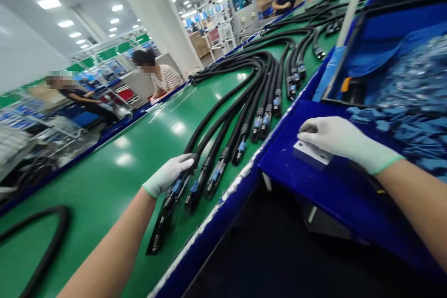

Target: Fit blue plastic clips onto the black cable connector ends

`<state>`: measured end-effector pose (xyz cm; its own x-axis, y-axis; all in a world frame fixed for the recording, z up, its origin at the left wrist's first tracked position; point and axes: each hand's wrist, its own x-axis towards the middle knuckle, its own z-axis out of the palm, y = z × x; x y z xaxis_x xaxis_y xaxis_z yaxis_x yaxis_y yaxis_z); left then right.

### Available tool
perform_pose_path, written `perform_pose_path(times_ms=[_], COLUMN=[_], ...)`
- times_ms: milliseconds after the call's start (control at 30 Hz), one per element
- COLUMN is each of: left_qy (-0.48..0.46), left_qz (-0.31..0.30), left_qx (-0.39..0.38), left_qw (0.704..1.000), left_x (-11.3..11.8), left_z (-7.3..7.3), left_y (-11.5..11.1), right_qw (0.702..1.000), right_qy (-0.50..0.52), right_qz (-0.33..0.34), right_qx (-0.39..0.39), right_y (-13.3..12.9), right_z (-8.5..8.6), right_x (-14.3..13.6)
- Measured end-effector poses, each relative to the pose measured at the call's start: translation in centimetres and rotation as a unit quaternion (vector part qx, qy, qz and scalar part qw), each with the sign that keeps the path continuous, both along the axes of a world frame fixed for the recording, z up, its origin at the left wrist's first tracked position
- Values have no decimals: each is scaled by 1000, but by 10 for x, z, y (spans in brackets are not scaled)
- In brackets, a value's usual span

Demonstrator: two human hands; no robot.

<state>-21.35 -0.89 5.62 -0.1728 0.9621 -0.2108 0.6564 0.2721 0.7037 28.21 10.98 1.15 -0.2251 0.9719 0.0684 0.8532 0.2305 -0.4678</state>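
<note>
My left hand (171, 174), in a white glove, is closed round a black ribbed hose (177, 185) near its end fitting, at the near end of a row of hoses on a green surface. Several more black hoses (209, 144) lie beside it, with light blue pieces (194, 186) near their ends. My right hand (326, 132), also gloved in white, is just over a grey metal block (312, 152) with holes in its top. Its thumb and fingers are pinched together. Whatever they may hold is too small or hidden to make out.
A blue side table (289, 172) carries the block. Loose blue pieces (412, 135) and a blue bin of clear bags (415, 72) lie at right. A raised blue edge (223, 209) borders the green surface (104, 186). Another hose (57, 237) curves at lower left. Three people (167, 77) are farther off.
</note>
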Motion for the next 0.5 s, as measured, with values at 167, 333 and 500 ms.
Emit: perform_pose_path(times_ms=[167,333,500], left_qy=[126,108,18], left_qz=[84,97,115], left_qx=[-55,-113,-118], left_qw=[987,983,986], left_x=[-44,-57,-61], left_z=[-14,-26,-18], left_y=[-35,-49,-53], right_qw=[999,998,998], right_qy=[-28,-42,-41], right_qz=[-18,-29,-31], right_qx=[-15,-40,-41], right_y=[5,1,-3], right_z=[-11,-7,-3], right_x=[0,0,-1])
